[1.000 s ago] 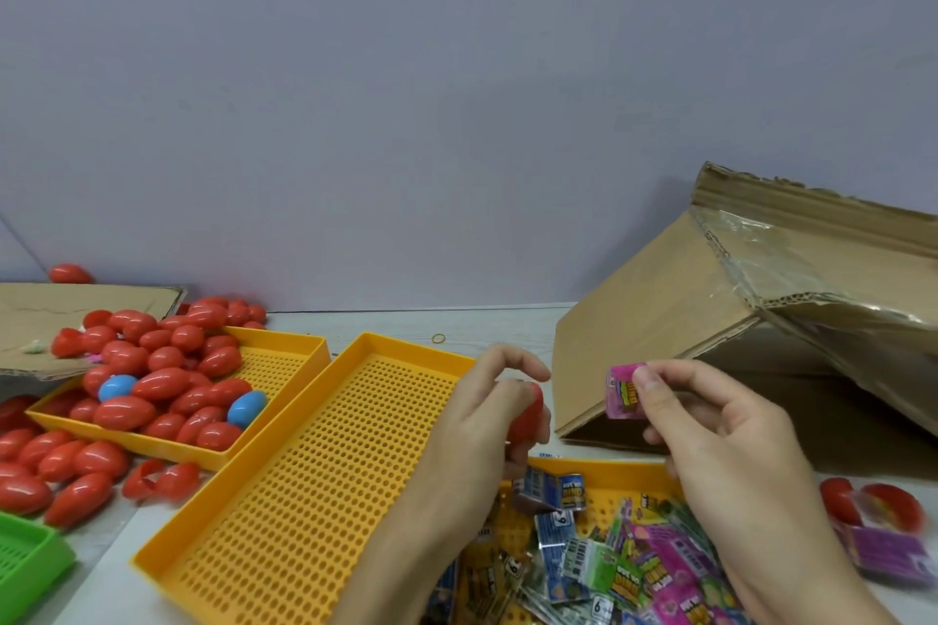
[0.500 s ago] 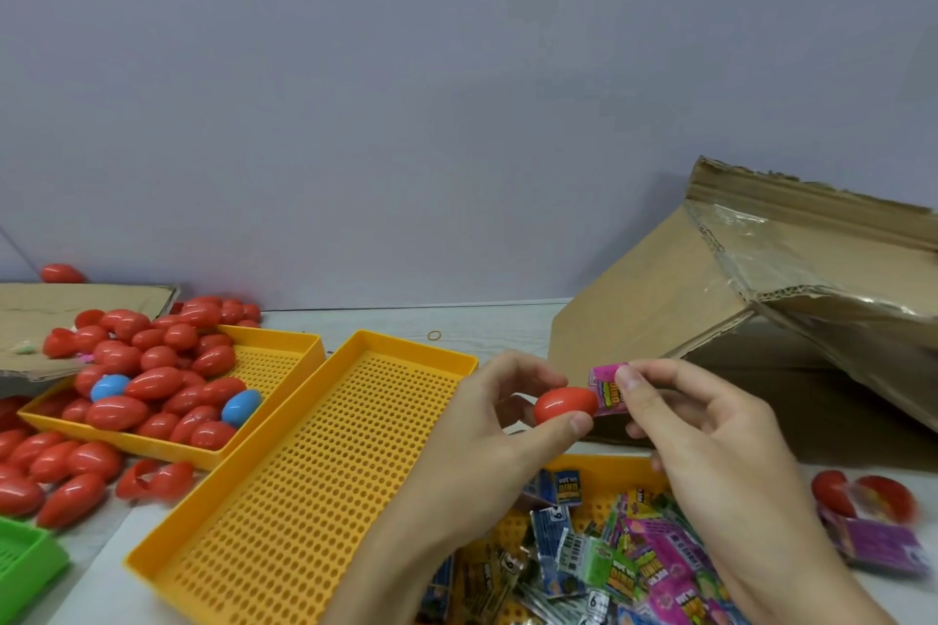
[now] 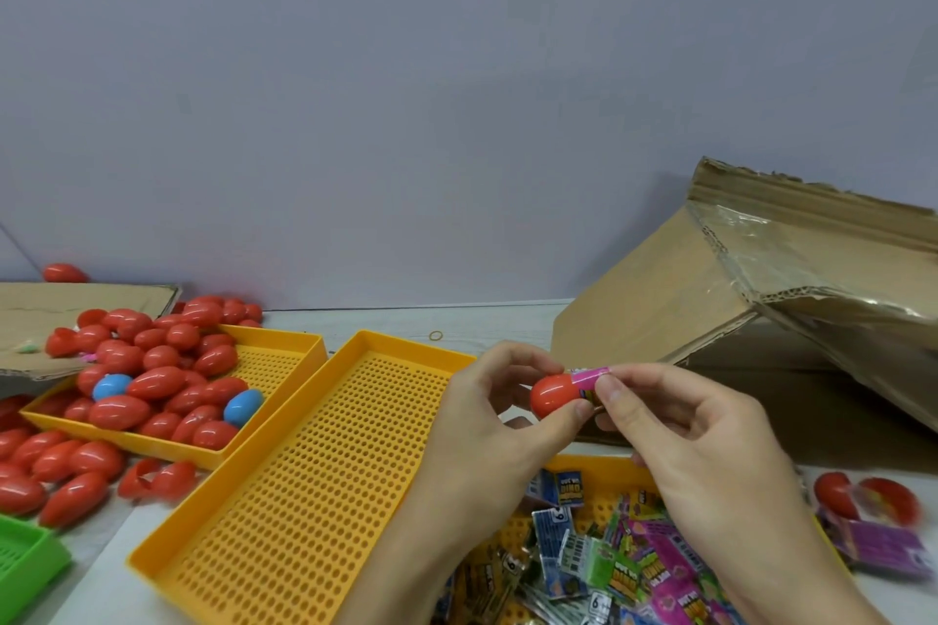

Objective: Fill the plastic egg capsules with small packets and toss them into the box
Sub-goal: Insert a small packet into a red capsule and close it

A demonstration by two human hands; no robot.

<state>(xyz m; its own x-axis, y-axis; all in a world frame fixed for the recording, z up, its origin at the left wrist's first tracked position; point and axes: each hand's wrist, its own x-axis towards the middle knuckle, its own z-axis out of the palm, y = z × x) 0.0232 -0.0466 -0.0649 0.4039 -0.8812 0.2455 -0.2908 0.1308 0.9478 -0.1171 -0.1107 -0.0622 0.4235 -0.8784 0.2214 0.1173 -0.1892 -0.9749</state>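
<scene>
My left hand [image 3: 500, 414] pinches a red egg capsule half [image 3: 554, 394] between thumb and fingers, its open end facing right. My right hand [image 3: 675, 436] pinches a small pink packet [image 3: 589, 378] and holds its end against the capsule's opening. Both hands are in front of the open cardboard box [image 3: 675, 305], which lies tilted on the table at the right. Below my hands a yellow tray [image 3: 596, 464] holds several small colourful packets [image 3: 609, 568].
A bare yellow perforated tray [image 3: 314, 472] lies centre left. Behind it another yellow tray [image 3: 284, 350] is heaped with red and blue egg capsules [image 3: 152, 381]; more red capsules lie loose at the left. A green tray corner [image 3: 25, 558] shows bottom left. Two red capsules [image 3: 863, 497] and a purple packet lie right.
My left hand turned the red capsule half out into view and my right hand brought the pink packet leftward until its end met the capsule's opening.
</scene>
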